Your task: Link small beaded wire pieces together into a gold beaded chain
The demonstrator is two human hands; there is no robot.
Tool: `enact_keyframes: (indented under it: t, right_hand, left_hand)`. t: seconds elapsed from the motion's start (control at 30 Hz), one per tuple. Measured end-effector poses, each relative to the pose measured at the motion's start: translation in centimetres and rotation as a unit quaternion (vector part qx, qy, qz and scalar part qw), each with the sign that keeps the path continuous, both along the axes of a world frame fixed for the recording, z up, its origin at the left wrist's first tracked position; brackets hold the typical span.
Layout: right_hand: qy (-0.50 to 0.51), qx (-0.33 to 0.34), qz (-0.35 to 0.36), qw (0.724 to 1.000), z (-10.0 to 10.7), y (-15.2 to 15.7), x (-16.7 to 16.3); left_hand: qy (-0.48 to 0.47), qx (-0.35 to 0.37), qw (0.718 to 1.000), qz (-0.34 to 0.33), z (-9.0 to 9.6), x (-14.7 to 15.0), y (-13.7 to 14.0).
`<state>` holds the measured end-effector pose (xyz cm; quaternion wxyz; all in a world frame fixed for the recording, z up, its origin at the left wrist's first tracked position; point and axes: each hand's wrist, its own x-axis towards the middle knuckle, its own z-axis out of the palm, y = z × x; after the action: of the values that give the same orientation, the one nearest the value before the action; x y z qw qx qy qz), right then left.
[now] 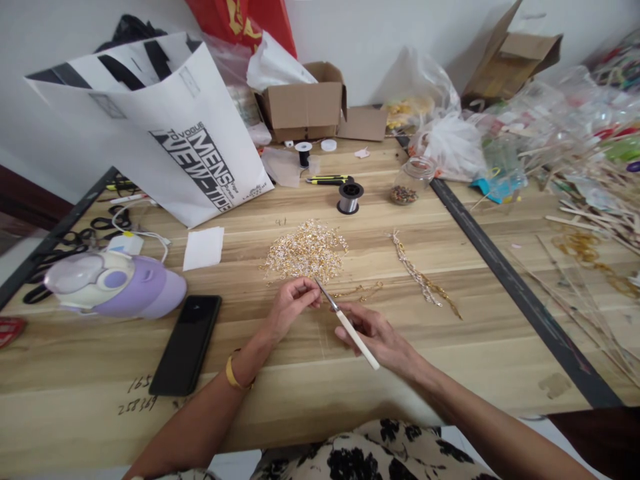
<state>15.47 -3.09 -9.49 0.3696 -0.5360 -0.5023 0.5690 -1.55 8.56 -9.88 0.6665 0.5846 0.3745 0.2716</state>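
Okay, positions relative to the pile (306,252), gold and pale bits. Nearest was the phone (186,347), left of the pile and on its near side. Right hand (379,332), nearer than the pile and off to its right, gripped the tool (357,339) by its pale handle, metal tip aimed at the left hand (290,305). Left hand sat at the pile's near edge, fingers curled in to the thumb, right where the tip ended. Couldn't tell if a bit was pinched in there; too small.

Technique, my judgement: left fingers needed to be the fixed end, tool the moving one, pressure light so the tip didn't skid into the thumb. Forearms resting on the table (280,400) would have cut shake. Main risk: a bit slipping out and getting lost in the pile.

Bottle (157,287) was well left of the pile. Chain (361,289) lay just right of the pile's near edge, close to the tool; easy to snag, so worth keeping the right knuckles off it. Strands (419,277) were well right of the pile. Beyond the pile: wire spool (349,200) and jar (404,192) to its right, then cutter (327,180), then box (303,110) at the back.
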Motion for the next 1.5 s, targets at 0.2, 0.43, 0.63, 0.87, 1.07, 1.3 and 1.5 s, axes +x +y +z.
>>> enact_keyframes:
  t: [0.2,0.43,0.63,0.87,1.07,1.3,1.5]
  right_hand:
    - [-0.008,0.003,0.006,1.000,0.3,0.0,0.1]
    - [-0.001,-0.002,0.000,1.000,0.2,0.0,0.0]
    - [0.000,-0.003,0.003,1.000,-0.1,-0.1,0.0]
    - [-0.055,0.032,0.016,0.998,0.7,-0.2,0.6]
    - [-0.196,0.053,0.051,0.978,2.1,-1.4,3.3]
    - [-0.328,0.100,0.207,0.916,4.6,-3.4,4.3]
    - [-0.499,0.204,0.264,0.800,3.1,-4.2,2.3]
  left_hand:
    - [0.002,0.000,1.000,-0.001,0.0,0.0,0.0]
    - [0.007,0.008,1.000,-0.001,0.0,0.0,0.0]
    - [0.008,0.008,1.000,-0.001,-0.2,0.0,0.0]
    - [0.014,0.010,1.000,0.007,-0.2,0.0,0.0]
    - [0.004,0.007,0.999,0.041,-0.2,0.0,0.0]
    - [0.024,0.045,0.997,0.052,-0.4,0.2,0.0]
    - [0.037,0.064,0.995,0.063,-0.5,0.2,0.1]
